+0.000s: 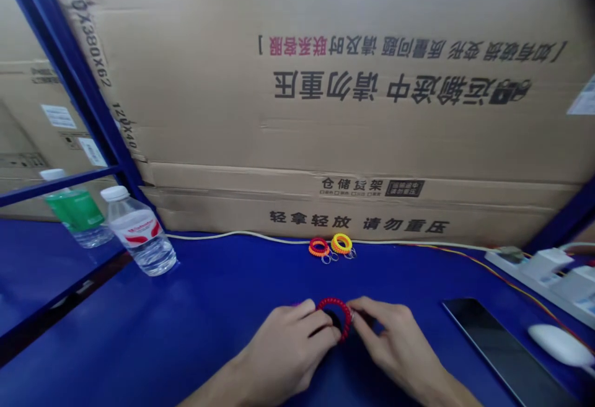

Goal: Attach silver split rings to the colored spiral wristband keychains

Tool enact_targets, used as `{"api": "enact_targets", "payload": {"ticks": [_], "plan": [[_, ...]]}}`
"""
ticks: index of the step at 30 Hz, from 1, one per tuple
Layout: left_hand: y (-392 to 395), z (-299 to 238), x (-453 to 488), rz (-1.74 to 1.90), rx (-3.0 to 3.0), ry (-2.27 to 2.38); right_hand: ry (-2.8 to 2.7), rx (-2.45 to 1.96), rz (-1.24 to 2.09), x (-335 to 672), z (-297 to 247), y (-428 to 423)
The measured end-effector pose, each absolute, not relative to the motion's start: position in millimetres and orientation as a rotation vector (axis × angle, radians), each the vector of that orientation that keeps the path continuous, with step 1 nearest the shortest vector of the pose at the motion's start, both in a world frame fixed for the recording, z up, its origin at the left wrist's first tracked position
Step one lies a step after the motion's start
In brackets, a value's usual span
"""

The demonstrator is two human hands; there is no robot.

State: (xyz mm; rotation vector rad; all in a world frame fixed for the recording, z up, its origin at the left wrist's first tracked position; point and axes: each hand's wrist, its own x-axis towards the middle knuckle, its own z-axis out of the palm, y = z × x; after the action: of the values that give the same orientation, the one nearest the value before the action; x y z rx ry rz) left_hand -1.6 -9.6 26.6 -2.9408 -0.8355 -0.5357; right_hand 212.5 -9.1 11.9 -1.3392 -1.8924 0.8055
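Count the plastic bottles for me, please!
2. The red-and-white-labelled bottle stands on the blue table at the left; the green-labelled bottle is farther left, behind a blue bar. I see no others, but some could be hidden.

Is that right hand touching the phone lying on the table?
Apart. The head view shows it: a strip of blue table lies between the right hand and the phone.

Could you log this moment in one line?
left hand: holds red coil keychain | right hand: at its metal ring | beyond: red-orange coil keychains, yellow-orange coil keychains
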Motion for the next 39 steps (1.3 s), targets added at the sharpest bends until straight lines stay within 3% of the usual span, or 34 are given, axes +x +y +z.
{"api": "enact_targets", "payload": {"ticks": [4,6,15,21,30,35,39], "plan": [[-13,30,1,-0.505,-2.919,-0.601,-1.347,-1.483,1.454,215,10,3],[-13,31,1,-0.506,-2.947,-0.556,-1.28,-1.453,1.58,221,10,9],[15,24,-15,-0.696,-3.034,-0.993,-1.755,-1.803,0.929,286,8,39],[31,45,-39,-0.597,-3.035,-1.195,-1.8,-1.921,1.083,313,14,39],[27,54,-50,-0.32,-3.242,-1.134,-1.937,-1.853,1.36,317,15,25],[32,54,-43,-0.514,-3.208,-1.17,-1.958,-1.877,1.275,313,24,25],[59,48,-28,-0.613,-3.037,-1.255,-2.019,-1.931,1.005,312,28,28]]}}
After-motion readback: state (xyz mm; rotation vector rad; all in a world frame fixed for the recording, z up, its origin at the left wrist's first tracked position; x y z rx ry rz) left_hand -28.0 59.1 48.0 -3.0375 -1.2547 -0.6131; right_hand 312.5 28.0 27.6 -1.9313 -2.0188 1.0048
